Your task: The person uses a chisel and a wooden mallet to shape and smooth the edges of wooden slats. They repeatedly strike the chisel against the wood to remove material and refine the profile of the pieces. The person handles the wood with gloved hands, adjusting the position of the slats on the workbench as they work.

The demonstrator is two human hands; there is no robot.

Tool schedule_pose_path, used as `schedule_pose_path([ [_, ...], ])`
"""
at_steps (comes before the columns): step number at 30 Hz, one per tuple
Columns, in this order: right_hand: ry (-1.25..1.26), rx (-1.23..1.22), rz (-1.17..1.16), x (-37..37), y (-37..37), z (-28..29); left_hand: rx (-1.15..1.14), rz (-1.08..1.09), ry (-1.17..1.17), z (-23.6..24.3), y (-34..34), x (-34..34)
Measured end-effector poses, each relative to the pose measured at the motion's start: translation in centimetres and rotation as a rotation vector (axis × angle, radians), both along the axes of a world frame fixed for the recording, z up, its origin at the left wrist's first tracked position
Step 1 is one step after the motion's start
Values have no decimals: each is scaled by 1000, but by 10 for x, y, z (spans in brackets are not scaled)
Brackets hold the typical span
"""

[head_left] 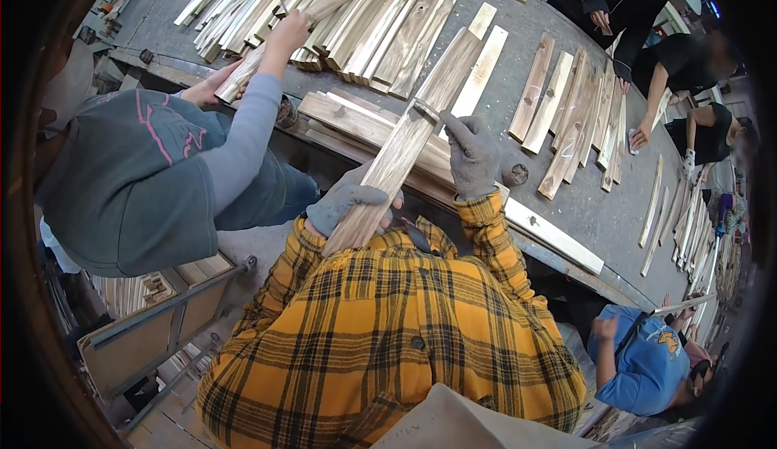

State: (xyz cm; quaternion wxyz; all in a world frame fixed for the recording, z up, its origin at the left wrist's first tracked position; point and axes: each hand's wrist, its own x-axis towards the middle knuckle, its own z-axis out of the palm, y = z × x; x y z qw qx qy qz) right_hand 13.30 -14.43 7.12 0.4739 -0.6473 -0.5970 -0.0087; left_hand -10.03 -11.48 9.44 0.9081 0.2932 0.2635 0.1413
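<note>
My left hand (346,202), in a grey glove, grips the lower end of a long streaky wooden plank (392,154), which slants up and away from me. My right hand (471,151), also gloved, has its fingers closed on a metal bar-like tool (426,112), which lies across the plank's face. Beneath and beside this plank, more planks (328,111) lie stacked along the table's near edge. Two short pale boards (481,69) lie just beyond my right hand. A dark rounded lump (515,175) sits by that hand.
A grey table (526,22) carries piles (227,4) and rows of boards (566,125). A co-worker in dark grey (154,182) works at my left. Several people (672,61) line the far right; another in blue (643,356) is at lower right. A cart (129,344) stands lower left.
</note>
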Motion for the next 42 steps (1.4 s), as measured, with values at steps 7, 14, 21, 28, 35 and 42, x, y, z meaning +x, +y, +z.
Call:
schedule_pose_path([
  [7,516,-77,304,-3,-10,2,368,-41,307,-9,3,-2],
  [14,197,65,128,13,-3,0,1327,153,982,-1,-11,14],
  [21,-14,14,58,4,1,-10,1345,108,1118,2,-14,12],
  [28,-160,-4,14,10,1,-27,1432,68,1107,-4,-10,14],
  [35,-303,-403,-274,135,-66,-32,1482,67,1140,-7,-14,26],
  [42,-335,-1242,-370,189,-101,-46,1509,32,1051,-14,-14,21],
])
